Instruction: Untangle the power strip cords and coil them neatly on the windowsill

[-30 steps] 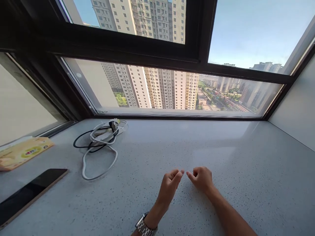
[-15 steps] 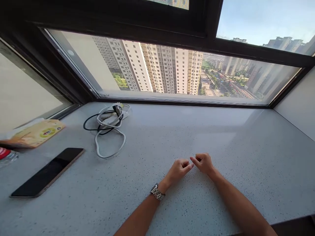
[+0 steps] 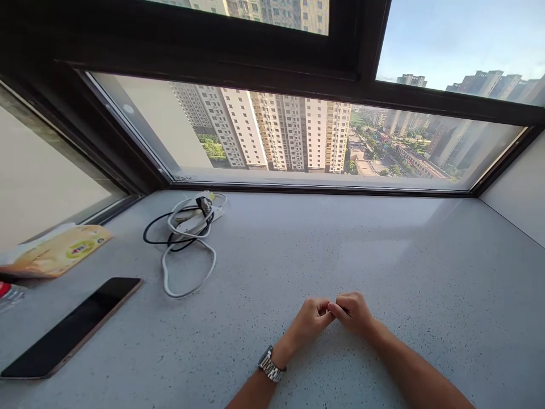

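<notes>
My left hand (image 3: 313,319) rests over the speckled countertop (image 3: 272,250), its fingers curled into a loose fist with no object showing in it. On that wrist is a silver metal-band watch (image 3: 271,364). Facing it from the right, my right hand (image 3: 353,312) is also closed, fingers folded in. The two hands meet at the thumbs, which touch or overlap slightly. The inner sides of the curled fingers are partly hidden.
To the left lie a tangle of white and black cables (image 3: 191,221), a dark-screened phone or tablet (image 3: 72,329), a yellow tissue pack (image 3: 63,250) and a red-capped clear bottle (image 3: 11,296), partly cut off. A dark-framed window (image 3: 272,184) borders the far edge.
The thumbs have come from a small gap into contact. My view has tilted up, so the hands and the things on the counter sit lower in the picture.
</notes>
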Motion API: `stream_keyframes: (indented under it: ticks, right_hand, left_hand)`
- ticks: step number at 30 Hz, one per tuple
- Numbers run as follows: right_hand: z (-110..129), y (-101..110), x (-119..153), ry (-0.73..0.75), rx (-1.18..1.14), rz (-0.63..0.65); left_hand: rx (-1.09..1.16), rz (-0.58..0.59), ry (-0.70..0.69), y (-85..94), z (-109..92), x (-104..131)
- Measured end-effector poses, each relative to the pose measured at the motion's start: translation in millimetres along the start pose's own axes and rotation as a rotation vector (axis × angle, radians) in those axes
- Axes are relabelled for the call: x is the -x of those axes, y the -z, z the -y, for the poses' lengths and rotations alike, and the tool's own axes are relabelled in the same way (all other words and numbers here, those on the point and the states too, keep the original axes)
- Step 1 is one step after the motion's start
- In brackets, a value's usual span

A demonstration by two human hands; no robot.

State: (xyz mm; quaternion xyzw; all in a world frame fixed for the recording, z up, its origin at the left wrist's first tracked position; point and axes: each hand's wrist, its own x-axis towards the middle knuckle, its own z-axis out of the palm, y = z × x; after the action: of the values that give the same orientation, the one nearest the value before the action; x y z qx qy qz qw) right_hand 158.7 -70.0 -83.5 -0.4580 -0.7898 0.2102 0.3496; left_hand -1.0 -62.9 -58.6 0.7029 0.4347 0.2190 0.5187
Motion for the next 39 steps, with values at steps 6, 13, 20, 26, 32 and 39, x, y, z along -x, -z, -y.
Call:
stream_keyframes:
  ticks: [6,13,20,26,32,39]
  right_hand:
    - [-4.2,-4.0,0.1,-0.048,-0.075,-0.051]
    - [-4.7,-2.1,0.2,-0.163,-0.136,-0.022]
    - [-7.4,-3.3,0.2,-0.190,-0.202,-0.007]
    - [-7.4,-4.1,-0.7,-0.209,-0.201,-0.010]
    - [-6.9,-1.1,-2.0,-0.231,-0.223,0.006]
    - [-7.8,-3.6,-1.3,-0.254,-0.249,0.040]
  left_hand:
    - [0.022,0.103,0.018,3.8,-2.2,-6.1]
    - [0.046,0.065,-0.024,2.1,-6.9,-2.2]
    - [0.042,0.069,-0.010,2.6,-8.8,-1.2]
    - [0.024,0.060,0.012,2.6,-5.7,-2.5]
    - [0.012,0.077,-0.001,4.1,-6.1,-1.9]
    - [0.037,0.141,0.041,8.3,-13.0,0.2]
